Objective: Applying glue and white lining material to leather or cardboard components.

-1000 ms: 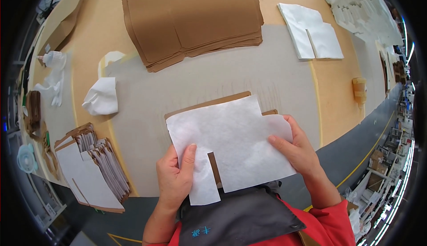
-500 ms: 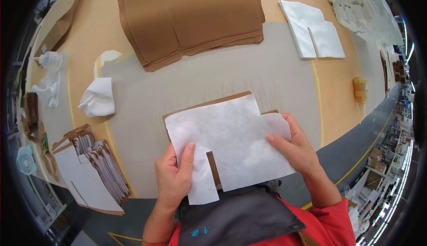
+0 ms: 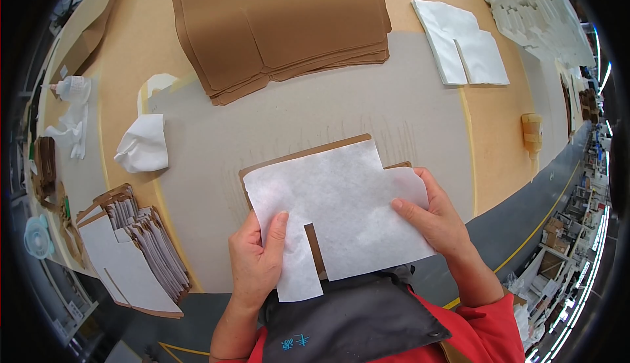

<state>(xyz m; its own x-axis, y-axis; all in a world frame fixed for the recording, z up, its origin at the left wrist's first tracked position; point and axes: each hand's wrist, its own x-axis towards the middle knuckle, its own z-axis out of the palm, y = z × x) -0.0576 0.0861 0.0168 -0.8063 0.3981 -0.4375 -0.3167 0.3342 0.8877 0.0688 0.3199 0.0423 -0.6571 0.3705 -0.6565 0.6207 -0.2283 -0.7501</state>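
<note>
A white sheet (image 3: 341, 199) with a slot cut into its near edge lies over a brown piece (image 3: 321, 145), which shows along the far edge and through the slot. My left hand (image 3: 259, 251) pinches the left side, thumb on top and fingers underneath. On the right, my right hand (image 3: 438, 215) grips the other side the same way, its thumb pressed on the white face. The layered pair is held slightly tilted at the table's near edge, over my dark apron. How far the brown piece reaches under the sheet is hidden.
Large brown slotted pieces (image 3: 289, 22) are stacked at the back. White slotted sheets (image 3: 459, 45) lie far right, near a yellowish bottle (image 3: 532, 133). At left are a crumpled white cloth (image 3: 143, 145), a white bottle (image 3: 72, 87) and a fanned stack of white-and-brown pieces (image 3: 131, 251).
</note>
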